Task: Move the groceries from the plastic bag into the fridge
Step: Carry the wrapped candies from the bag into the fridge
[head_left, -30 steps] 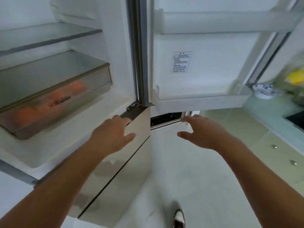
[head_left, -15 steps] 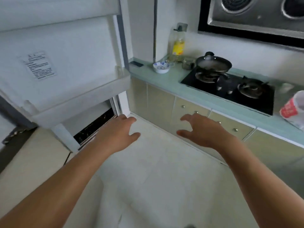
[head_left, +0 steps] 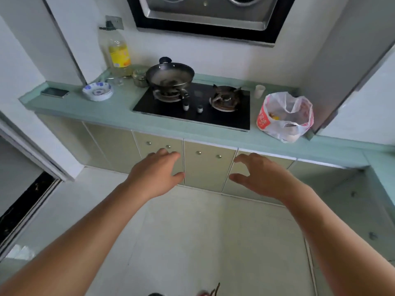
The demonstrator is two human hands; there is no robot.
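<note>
Head view looks down on your pale green desk (head_left: 119, 112), which runs along the wall and bends toward you at the right. Below it stands a row of cupboard doors (head_left: 209, 167) with small round knobs. A black gas hob (head_left: 192, 110) is set into the desk, its two burners side by side.

Both your bare forearms reach out over the tiled floor (head_left: 192, 231). Your left hand (head_left: 156, 176) hangs palm down in front of the cupboard doors, its fingers (head_left: 168, 154) loosely spread and gripping nothing. Your right hand (head_left: 263, 178) hovers near it, fingers (head_left: 245, 158) slightly bent and thumb out, also empty.

The plastic bag (head_left: 285, 116) sits on the desk just right of the hob, beyond your right hand and to its right, well apart from both sets of fingers. It is thin, white and translucent, with red print on its left side. Its mouth gapes open and something yellow shows inside, though you cannot tell what the contents are.

A dark wok (head_left: 170, 76) rests on the left burner. A yellow-labelled oil bottle (head_left: 118, 54) stands at the back left, with a blue-and-white bowl (head_left: 98, 91) in front of it. A dark flat phone (head_left: 55, 92) lies at the far left end, and a small white cup (head_left: 259, 91) stands behind the bag.
</note>
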